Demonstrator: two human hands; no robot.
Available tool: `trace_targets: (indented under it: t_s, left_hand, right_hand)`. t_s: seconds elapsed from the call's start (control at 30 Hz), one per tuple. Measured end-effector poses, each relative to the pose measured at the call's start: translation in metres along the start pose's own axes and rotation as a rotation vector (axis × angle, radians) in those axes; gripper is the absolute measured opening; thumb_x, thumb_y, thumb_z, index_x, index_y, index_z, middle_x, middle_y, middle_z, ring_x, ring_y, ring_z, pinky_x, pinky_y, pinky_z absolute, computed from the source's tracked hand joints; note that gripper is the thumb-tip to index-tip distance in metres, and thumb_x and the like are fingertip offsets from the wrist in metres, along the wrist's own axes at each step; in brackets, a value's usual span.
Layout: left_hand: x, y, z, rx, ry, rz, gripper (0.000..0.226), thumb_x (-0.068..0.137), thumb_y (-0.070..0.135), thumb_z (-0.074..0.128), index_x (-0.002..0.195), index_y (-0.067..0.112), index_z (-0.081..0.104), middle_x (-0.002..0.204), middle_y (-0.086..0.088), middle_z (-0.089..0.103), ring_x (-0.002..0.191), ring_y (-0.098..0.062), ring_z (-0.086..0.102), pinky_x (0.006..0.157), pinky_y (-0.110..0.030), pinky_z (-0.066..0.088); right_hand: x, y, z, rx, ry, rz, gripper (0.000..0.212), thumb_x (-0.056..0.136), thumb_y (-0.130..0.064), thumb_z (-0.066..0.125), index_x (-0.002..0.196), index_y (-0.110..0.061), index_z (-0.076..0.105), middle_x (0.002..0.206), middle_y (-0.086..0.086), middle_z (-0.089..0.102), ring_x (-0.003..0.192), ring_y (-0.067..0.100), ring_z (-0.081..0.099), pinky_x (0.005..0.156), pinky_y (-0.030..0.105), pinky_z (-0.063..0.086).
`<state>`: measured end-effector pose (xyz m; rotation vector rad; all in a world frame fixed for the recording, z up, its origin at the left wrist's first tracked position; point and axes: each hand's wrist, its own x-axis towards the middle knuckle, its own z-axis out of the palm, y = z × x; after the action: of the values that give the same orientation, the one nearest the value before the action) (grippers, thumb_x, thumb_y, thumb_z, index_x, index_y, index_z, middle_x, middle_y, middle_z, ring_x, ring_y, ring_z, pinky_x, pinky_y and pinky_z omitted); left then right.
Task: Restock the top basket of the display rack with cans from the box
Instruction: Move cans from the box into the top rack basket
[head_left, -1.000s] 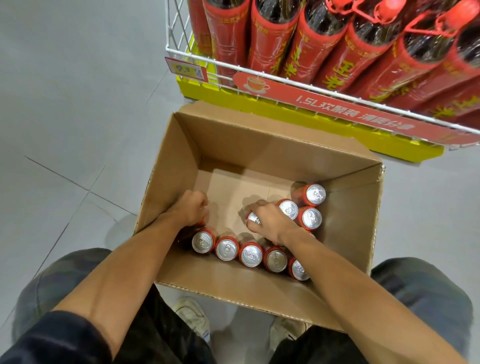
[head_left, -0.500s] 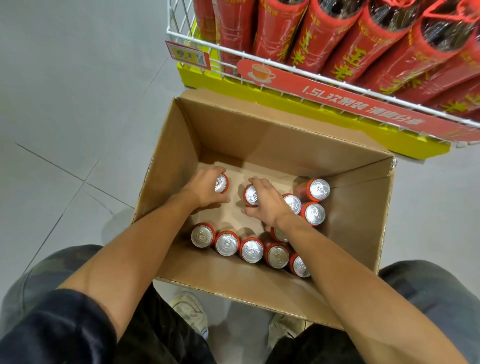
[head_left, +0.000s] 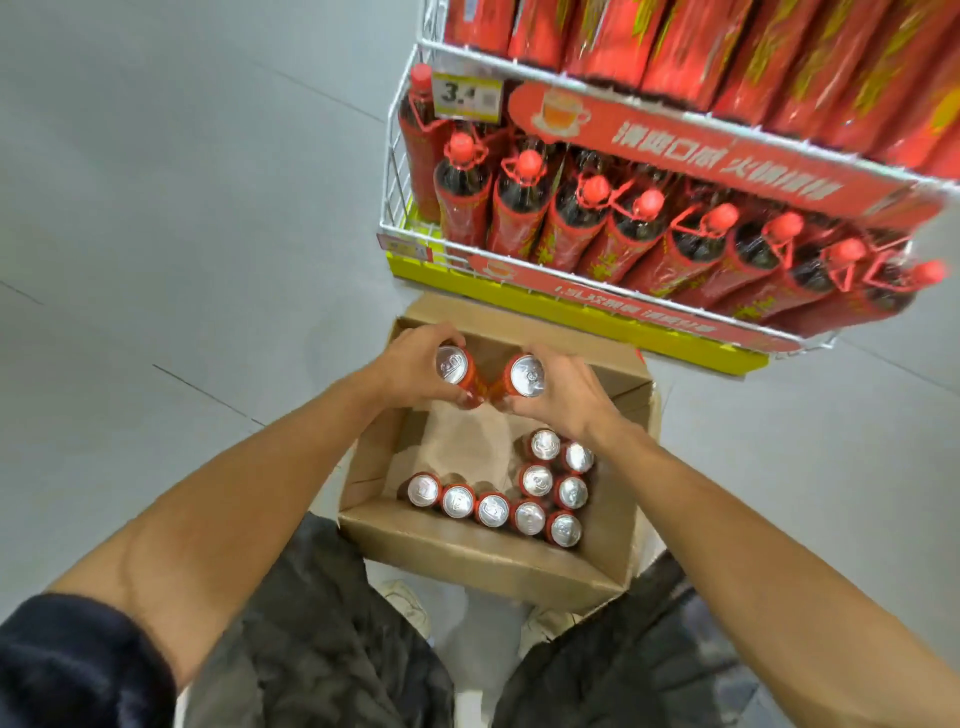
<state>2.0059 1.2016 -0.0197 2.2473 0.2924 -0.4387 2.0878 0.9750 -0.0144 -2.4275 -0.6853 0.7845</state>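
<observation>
Left hand (head_left: 410, 366) closed around one red can (head_left: 456, 370), silver top turned up toward the camera. Right hand (head_left: 563, 395) closed around a second red can (head_left: 521, 378), top also up. Both cans lifted, held above the far part of the cardboard box (head_left: 483, 564), lower ends touching or almost touching, tops leaning a little apart. Hands close together, side by side, with only the two cans between them.

Box open on the grey tiled floor (head_left: 182, 234), just in front of the knees, in dark patterned trousers (head_left: 322, 639). Inside the box, nine more cans (head_left: 537, 480) standing upright: five in a row along the near wall, four more in a square block behind the right end of that row. Left and middle part of the box bottom bare, brown paper visible there.

Just behind the box, the white wire display rack (head_left: 400, 171) on a yellow base (head_left: 571, 317). Lower basket full of large dark bottles (head_left: 519, 208) with red caps and red labels, leaning toward the front. Red banner (head_left: 670, 140) with white characters and a cup drawing on the front of the basket above, price tag (head_left: 467, 96) at its left end. In that upper basket, more red-labelled packs, only the lower parts in view. Top basket of the rack outside the picture; cannot tell its state.

Two light shoes (head_left: 410, 608) on the floor, between the trouser legs and below the box.
</observation>
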Motion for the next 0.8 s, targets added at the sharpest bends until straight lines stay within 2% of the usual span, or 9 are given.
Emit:
trace_targets:
  t_s: [0.07, 0.17, 0.27, 0.37, 0.47, 0.53, 0.63, 0.73, 0.8]
  left_hand:
    - [-0.03, 0.061, -0.058, 0.02, -0.005, 0.08, 0.064, 0.058, 0.031, 0.094, 0.111, 0.021, 0.061, 0.105, 0.006, 0.064, 0.098, -0.017, 0.062, 0.086, -0.033, 0.054]
    - [-0.08, 0.166, -0.152, 0.082, -0.02, 0.222, 0.056, 0.062, 0.019, 0.094, 0.11, 0.016, 0.066, 0.1, 0.01, 0.064, 0.097, -0.011, 0.059, 0.084, -0.016, 0.047]
    - [-0.128, 0.267, -0.242, 0.141, -0.028, 0.323, 0.06, 0.061, 0.018, 0.092, 0.117, 0.015, 0.071, 0.102, 0.003, 0.063, 0.096, -0.015, 0.055, 0.086, -0.027, 0.046]
    - [-0.165, 0.351, -0.317, 0.125, 0.0, 0.367, 0.071, 0.058, 0.021, 0.091, 0.126, 0.022, 0.068, 0.109, 0.006, 0.061, 0.1, -0.01, 0.056, 0.088, -0.023, 0.045]
    - [-0.196, 0.43, -0.376, 0.053, 0.033, 0.455, 0.064, 0.059, 0.016, 0.084, 0.121, 0.018, 0.069, 0.106, 0.014, 0.063, 0.094, 0.002, 0.059, 0.084, -0.014, 0.045]
    - [-0.211, 0.474, -0.405, -0.033, 0.065, 0.497, 0.057, 0.061, 0.006, 0.084, 0.114, 0.019, 0.067, 0.103, 0.009, 0.067, 0.091, 0.0, 0.063, 0.081, -0.022, 0.052]
    - [-0.224, 0.523, -0.434, -0.184, 0.132, 0.575, 0.056, 0.063, 0.009, 0.086, 0.112, 0.021, 0.061, 0.107, -0.008, 0.069, 0.095, -0.011, 0.065, 0.086, -0.044, 0.055]
    - [-0.231, 0.559, -0.445, -0.366, 0.193, 0.608, 0.059, 0.064, 0.011, 0.085, 0.117, 0.016, 0.059, 0.111, -0.009, 0.072, 0.095, -0.015, 0.066, 0.09, -0.041, 0.056]
    - [-0.233, 0.579, -0.445, -0.483, 0.238, 0.627, 0.059, 0.065, 0.015, 0.084, 0.119, 0.013, 0.061, 0.111, -0.008, 0.073, 0.091, -0.017, 0.065, 0.087, -0.039, 0.056]
  right_hand:
    - [-0.033, -0.047, -0.068, 0.001, 0.024, -0.025, 0.068, 0.073, -0.043, 0.085, 0.131, -0.019, 0.06, 0.117, 0.005, 0.071, 0.111, 0.028, 0.065, 0.088, 0.038, 0.052]
    - [-0.089, -0.128, -0.177, -0.017, 0.081, -0.064, 0.077, 0.072, -0.042, 0.086, 0.138, -0.016, 0.054, 0.124, 0.006, 0.069, 0.115, 0.028, 0.063, 0.091, 0.039, 0.051]
    - [-0.143, -0.209, -0.286, 0.009, 0.132, -0.114, 0.077, 0.071, -0.043, 0.087, 0.137, -0.022, 0.053, 0.117, 0.0, 0.07, 0.107, 0.021, 0.065, 0.088, 0.037, 0.051]
    - [-0.192, -0.281, -0.383, 0.021, 0.22, -0.155, 0.068, 0.073, -0.039, 0.088, 0.13, -0.023, 0.056, 0.109, -0.003, 0.071, 0.098, 0.017, 0.065, 0.082, 0.035, 0.05]
    - [-0.234, -0.336, -0.461, 0.009, 0.338, -0.218, 0.059, 0.076, -0.034, 0.088, 0.127, -0.022, 0.06, 0.108, -0.01, 0.07, 0.095, 0.007, 0.062, 0.079, 0.02, 0.045]
    - [-0.256, -0.361, -0.501, 0.012, 0.413, -0.242, 0.055, 0.076, -0.031, 0.088, 0.124, -0.021, 0.064, 0.106, -0.012, 0.069, 0.094, 0.005, 0.061, 0.076, 0.016, 0.041]
    - [-0.28, -0.381, -0.547, 0.052, 0.526, -0.237, 0.047, 0.076, -0.033, 0.089, 0.117, -0.021, 0.069, 0.106, -0.009, 0.073, 0.095, 0.01, 0.065, 0.082, 0.027, 0.047]
    - [-0.298, -0.39, -0.578, 0.121, 0.642, -0.234, 0.051, 0.075, -0.035, 0.09, 0.12, -0.024, 0.07, 0.109, -0.014, 0.072, 0.097, 0.002, 0.065, 0.086, 0.015, 0.047]
    - [-0.307, -0.39, -0.592, 0.182, 0.705, -0.235, 0.051, 0.074, -0.038, 0.09, 0.119, -0.027, 0.069, 0.107, -0.019, 0.072, 0.093, -0.006, 0.065, 0.08, 0.006, 0.044]
